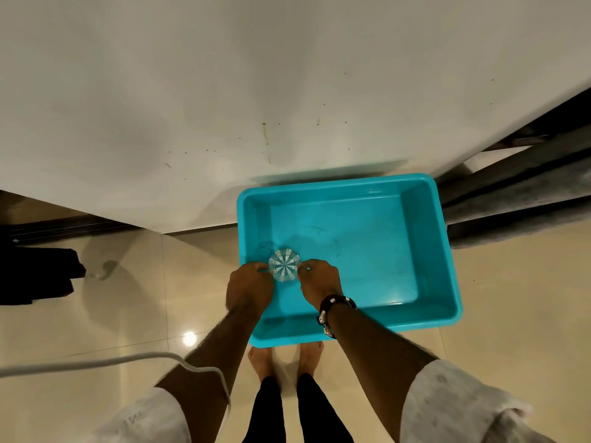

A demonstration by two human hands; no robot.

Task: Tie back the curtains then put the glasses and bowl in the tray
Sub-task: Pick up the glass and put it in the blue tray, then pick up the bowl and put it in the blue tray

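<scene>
Both hands hold a clear glass (pixel 284 269) inside the teal tray (pixel 428 251), near its left wall. The left hand (pixel 248 287) and right hand (pixel 319 281) pinch its rim from opposite sides with curled fingers. The tray sits at the edge of a white table (pixel 192 107).

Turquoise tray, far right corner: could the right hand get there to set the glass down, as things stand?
Probably yes. The right hand and left hand pinch the clear glass low over the near left of the turquoise tray; nothing else shows inside it, so the way across looks free.
</scene>
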